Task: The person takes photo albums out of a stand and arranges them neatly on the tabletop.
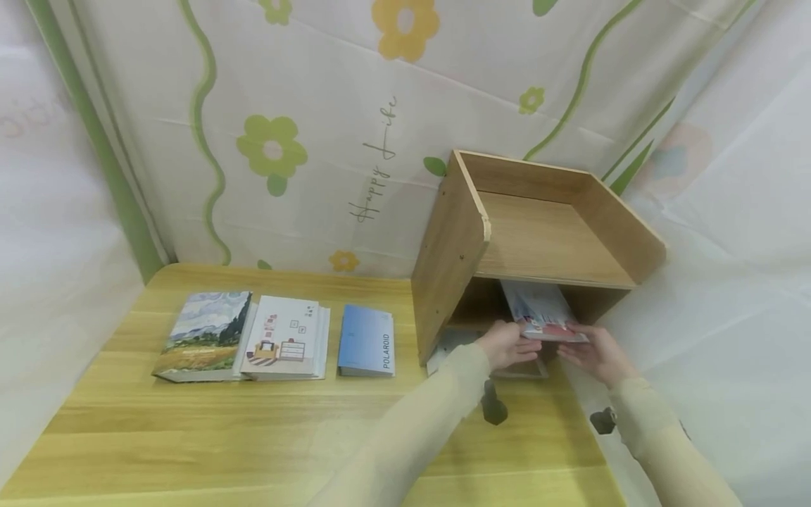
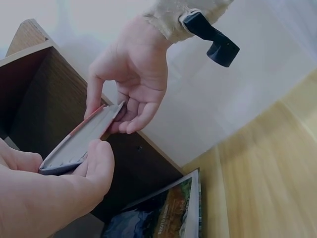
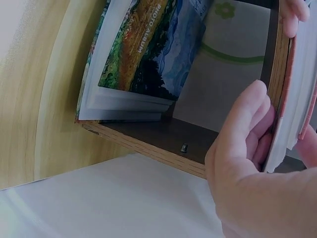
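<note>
Book (image 1: 538, 308) gripped by 2 hands (image 1: 509, 345) (image 1: 598, 354), partly inside shelf (image 1: 443, 260), above photo album (image 3: 143, 54).

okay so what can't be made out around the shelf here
Held book, far end: head view, hidden by the shelf's upper board.
Any title on its cover: head view, too blurred.
Left hand, wrist end: left wrist view, cut off by the left edge.
Photo album, one part: left wrist view, cut off by the bottom edge.

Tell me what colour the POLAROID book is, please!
The POLAROID book is blue, fading from deeper to paler. It shows best in the head view.
</note>
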A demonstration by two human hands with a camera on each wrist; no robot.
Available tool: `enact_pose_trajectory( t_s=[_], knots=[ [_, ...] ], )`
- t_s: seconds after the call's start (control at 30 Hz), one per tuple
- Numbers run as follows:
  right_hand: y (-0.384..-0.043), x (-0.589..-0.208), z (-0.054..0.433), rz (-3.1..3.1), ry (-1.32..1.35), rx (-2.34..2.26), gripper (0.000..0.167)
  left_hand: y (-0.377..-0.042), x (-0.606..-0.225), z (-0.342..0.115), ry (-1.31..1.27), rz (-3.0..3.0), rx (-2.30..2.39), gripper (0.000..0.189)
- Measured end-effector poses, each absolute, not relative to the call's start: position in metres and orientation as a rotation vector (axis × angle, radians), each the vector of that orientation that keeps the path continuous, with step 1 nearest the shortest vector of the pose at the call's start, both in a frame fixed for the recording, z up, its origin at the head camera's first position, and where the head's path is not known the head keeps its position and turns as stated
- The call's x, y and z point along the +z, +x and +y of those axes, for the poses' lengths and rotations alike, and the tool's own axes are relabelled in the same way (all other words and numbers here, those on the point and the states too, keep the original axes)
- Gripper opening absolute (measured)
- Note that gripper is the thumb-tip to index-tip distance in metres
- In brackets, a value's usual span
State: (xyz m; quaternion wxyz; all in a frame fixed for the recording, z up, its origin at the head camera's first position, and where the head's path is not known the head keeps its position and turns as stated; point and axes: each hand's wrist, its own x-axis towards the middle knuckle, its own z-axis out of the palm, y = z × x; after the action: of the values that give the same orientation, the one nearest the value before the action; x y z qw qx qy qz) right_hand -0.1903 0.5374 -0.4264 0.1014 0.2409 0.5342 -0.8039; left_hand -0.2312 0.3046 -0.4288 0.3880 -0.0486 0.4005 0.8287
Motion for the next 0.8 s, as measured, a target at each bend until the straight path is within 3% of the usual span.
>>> enact_pose_trajectory(
  t_s=[0.27, 0.8],
  knots=[
    [-0.189, -0.429, 0.541, 1.555, 0.656, -2.396, 0.028, -0.230, -0.432, 0.303, -0.093, 1.013, 2.110, 0.030],
    [-0.182, -0.429, 0.537, 1.550, 0.616, -2.358, 0.025, -0.220, -0.432, 0.290, -0.129, 0.963, 2.142, 0.034]
  ],
)
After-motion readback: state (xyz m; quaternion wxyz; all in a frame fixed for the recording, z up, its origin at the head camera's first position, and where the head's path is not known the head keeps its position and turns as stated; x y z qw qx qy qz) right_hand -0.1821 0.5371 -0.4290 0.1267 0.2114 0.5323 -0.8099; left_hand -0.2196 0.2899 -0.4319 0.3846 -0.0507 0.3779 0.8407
